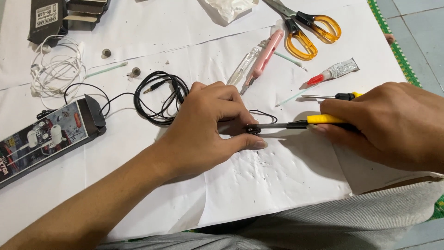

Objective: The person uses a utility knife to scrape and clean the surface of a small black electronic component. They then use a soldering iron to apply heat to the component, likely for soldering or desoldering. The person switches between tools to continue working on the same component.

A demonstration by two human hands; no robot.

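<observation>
Left hand [208,127] pins the tiny earpiece [254,130] (beside the coiled black cable [159,97]) steady; right hand [393,122] grips the yellow-handled screwdriver [296,123] against it.

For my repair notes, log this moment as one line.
left hand: pins small black earpiece on paper | right hand: holds yellow-handled tool, tip at earpiece | nearby: scissors, glue tube

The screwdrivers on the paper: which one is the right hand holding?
The right hand holds the larger screwdriver with the yellow grip; its tip meets a small black part under the left hand. The thinner screwdriver lies untouched just above it.
</observation>
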